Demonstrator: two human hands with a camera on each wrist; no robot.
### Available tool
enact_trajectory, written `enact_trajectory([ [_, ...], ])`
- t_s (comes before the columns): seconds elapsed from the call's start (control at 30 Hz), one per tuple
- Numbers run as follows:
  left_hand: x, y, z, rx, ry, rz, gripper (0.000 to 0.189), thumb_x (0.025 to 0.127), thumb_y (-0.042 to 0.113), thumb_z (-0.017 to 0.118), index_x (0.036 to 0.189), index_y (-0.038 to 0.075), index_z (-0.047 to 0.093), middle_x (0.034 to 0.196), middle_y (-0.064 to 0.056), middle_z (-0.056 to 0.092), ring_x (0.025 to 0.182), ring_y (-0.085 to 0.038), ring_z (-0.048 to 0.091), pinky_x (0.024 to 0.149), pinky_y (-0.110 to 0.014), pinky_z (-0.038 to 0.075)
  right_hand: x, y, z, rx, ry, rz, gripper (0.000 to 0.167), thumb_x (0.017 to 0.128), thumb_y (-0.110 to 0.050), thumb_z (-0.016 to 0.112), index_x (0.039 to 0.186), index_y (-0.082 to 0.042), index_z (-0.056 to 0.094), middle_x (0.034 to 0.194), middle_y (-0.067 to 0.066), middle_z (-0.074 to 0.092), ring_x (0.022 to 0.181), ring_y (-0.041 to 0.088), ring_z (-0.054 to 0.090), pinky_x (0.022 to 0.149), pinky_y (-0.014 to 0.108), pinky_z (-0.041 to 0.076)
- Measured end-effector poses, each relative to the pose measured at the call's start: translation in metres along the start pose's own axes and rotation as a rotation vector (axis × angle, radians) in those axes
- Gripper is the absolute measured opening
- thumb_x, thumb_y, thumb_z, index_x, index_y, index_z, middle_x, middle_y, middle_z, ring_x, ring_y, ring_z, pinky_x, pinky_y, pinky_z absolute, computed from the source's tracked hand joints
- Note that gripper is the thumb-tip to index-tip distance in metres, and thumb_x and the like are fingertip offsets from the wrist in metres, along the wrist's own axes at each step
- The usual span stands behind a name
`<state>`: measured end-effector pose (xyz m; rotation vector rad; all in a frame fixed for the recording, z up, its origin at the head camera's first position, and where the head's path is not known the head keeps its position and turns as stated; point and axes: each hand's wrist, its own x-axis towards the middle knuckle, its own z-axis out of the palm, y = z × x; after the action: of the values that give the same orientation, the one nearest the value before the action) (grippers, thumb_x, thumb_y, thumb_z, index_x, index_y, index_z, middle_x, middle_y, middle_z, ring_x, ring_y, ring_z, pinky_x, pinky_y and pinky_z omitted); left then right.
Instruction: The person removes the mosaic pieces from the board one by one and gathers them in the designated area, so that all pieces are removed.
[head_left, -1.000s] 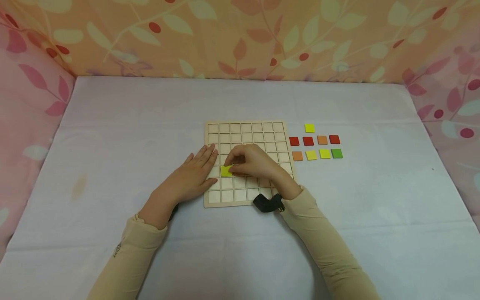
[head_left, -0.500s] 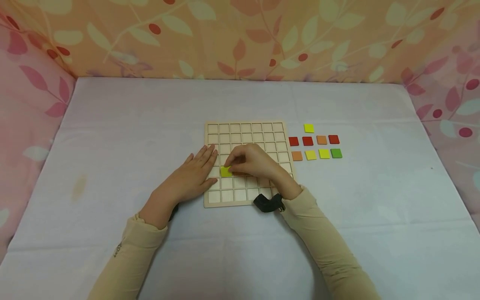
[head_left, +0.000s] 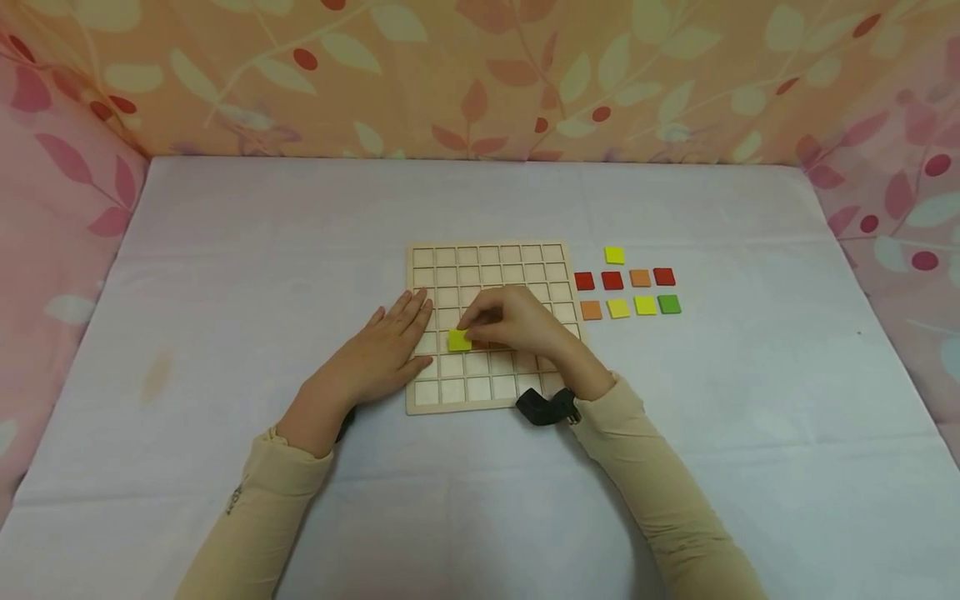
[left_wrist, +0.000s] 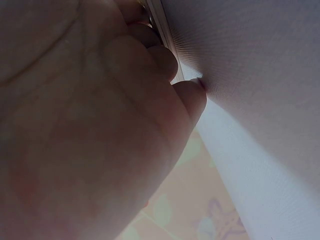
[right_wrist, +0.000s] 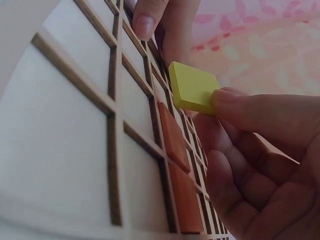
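Note:
My right hand (head_left: 517, 321) pinches a yellow square tile (right_wrist: 192, 87) between thumb and finger. In the right wrist view the tile is tilted and raised off the gridded wooden board (head_left: 450, 409). Two orange-red tiles, one nearer (right_wrist: 185, 200) and one farther (right_wrist: 172, 137), sit in neighbouring cells below it; in the head view the right hand mostly hides them. Flat across the board's left edge rests my left hand (head_left: 378, 354), fingers straight and holding nothing. The left wrist view shows its palm, with fingertips at the board's side.
Right of the board lie loose tiles on the white cloth (head_left: 225, 250): several yellow (head_left: 614, 256), several red (head_left: 612, 280), two orange (head_left: 640, 278) and one green (head_left: 669, 304). A black wrist strap piece (head_left: 546, 407) overlaps the board's front edge. Patterned fabric walls (head_left: 480, 75) surround the table.
The yellow tile, earlier lying over a board cell, is now lifted and shifted slightly right in my right hand's pinch. The left hand stays in place.

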<state>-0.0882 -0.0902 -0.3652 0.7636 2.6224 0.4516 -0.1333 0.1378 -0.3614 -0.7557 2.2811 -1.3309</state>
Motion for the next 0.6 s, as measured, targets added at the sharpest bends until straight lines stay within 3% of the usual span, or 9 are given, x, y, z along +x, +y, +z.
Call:
enact_trajectory([
  [0.6,0.002,-0.002,0.002,0.022,0.006,0.018,0.073,0.098,0.031,0.049,0.149,-0.004,0.009,0.157,-0.017,0.000,0.143,-0.030,-0.003,0.112,-0.053,0.009,-0.023,0.011,-0.014,0.102,0.049,0.057,0.009,0.081,0.002,0.070,0.090,-0.002,0.073,0.089,0.006,0.069,0.076,0.018,0.066,0.073,0.029,0.052],
])
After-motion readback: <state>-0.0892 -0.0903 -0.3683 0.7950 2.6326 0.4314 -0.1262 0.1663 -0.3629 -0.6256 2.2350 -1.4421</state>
